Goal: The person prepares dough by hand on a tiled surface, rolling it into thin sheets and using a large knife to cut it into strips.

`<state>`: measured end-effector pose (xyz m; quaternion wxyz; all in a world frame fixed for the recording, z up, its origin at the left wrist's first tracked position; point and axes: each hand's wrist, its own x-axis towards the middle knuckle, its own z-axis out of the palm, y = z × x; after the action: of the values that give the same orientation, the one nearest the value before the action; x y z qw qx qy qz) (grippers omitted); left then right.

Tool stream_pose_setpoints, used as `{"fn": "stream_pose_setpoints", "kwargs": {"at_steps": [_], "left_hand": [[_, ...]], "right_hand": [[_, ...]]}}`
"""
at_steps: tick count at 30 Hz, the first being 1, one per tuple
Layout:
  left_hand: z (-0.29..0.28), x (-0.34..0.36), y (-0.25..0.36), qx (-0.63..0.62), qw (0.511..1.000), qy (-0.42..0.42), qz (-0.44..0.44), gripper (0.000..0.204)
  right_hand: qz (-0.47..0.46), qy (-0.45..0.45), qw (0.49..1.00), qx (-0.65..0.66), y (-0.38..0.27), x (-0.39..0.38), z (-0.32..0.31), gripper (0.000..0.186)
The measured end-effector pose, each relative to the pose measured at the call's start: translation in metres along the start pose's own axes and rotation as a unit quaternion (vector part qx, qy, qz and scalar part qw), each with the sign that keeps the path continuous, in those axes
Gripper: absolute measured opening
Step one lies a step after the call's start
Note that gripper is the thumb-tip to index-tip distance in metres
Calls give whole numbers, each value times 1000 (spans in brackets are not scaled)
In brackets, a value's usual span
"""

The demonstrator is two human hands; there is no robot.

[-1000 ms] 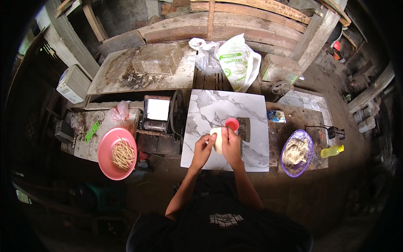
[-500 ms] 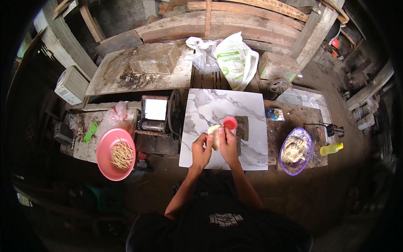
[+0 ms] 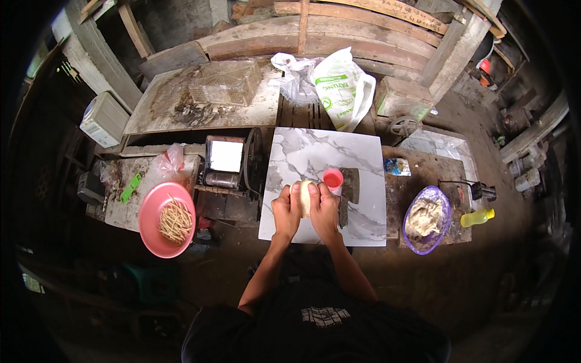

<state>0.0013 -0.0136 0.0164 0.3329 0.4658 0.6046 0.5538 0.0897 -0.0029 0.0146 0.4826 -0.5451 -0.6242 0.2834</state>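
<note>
Between my two hands is a pale piece of dough (image 3: 305, 201), held over the front part of a white marble-patterned board (image 3: 296, 151). My left hand (image 3: 285, 212) grips it from the left, thumb along its top. My right hand (image 3: 324, 212) closes on its other side in the same way, the two thumbs side by side. Part of the dough is hidden by the fingers. Just beyond my right hand stands a small pink cup (image 3: 332, 178). Beside the cup lies a dark flat scraper-like blade (image 3: 350, 186) on the board.
Left of the board stand a roller machine with a wheel (image 3: 253, 160) and a pink basin (image 3: 145, 209) of thin dough sticks. To the right are a purple bowl (image 3: 448, 209) holding more dough and a yellow bottle (image 3: 477, 217). A white-green plastic sack (image 3: 339, 91) lies behind.
Both hands have drawn together around the dough, and the thumbs now lie side by side on it. The dough shows less between the fingers.
</note>
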Motion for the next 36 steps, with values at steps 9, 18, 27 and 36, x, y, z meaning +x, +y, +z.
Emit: {"fn": "stream_pose_setpoints", "kwargs": {"at_steps": [9, 18, 27, 36], "left_hand": [[1, 0, -6, 4, 999, 33, 24, 35], [2, -4, -1, -12, 1000, 18, 12, 35], [-2, -7, -11, 6, 999, -9, 48, 34], [1, 5, -15, -54, 988, -37, 137, 19]], "right_hand": [[25, 33, 999, 20, 3, -2, 4, 31], [3, 59, 996, 63, 7, -1, 2, 31], [-18, -109, 993, -29, 8, 5, -19, 24], [-25, -31, 992, 120, 5, 0, -7, 17]]}}
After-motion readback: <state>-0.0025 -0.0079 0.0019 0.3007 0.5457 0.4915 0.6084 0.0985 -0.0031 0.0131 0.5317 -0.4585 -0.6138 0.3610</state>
